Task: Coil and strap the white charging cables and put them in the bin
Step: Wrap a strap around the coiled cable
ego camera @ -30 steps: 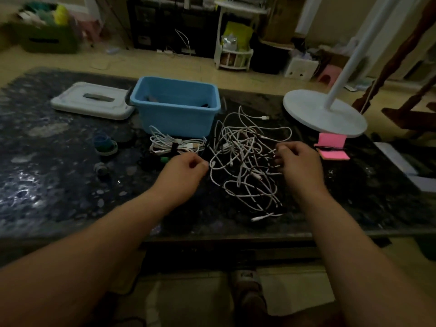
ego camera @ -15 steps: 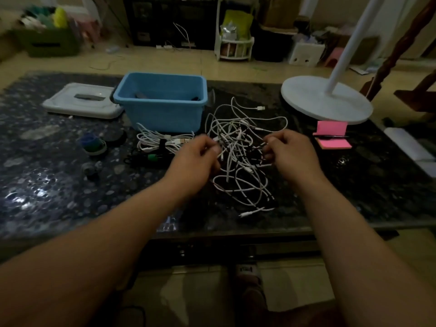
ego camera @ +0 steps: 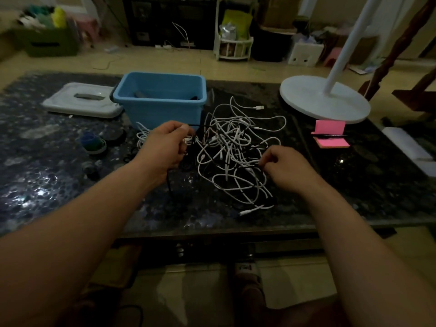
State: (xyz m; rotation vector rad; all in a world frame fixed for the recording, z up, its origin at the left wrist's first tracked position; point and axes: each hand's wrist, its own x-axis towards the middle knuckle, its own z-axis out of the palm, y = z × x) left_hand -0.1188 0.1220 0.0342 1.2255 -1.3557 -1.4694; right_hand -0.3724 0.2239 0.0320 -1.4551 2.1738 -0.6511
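White charging cables (ego camera: 232, 147): separating tangle, pinching strands in left hand (ego camera: 165, 147) and right hand (ego camera: 285, 168); coiling, strapping, binning pending (one bundle (ego camera: 141, 138) lying beside bin (ego camera: 162, 112)).

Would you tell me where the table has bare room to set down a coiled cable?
Bare table lies front left, below the small rolls, and front right, between the pink notes and the front edge. The middle is crowded: the cable tangle spreads between the left hand and right hand, with the blue bin and lamp base behind.
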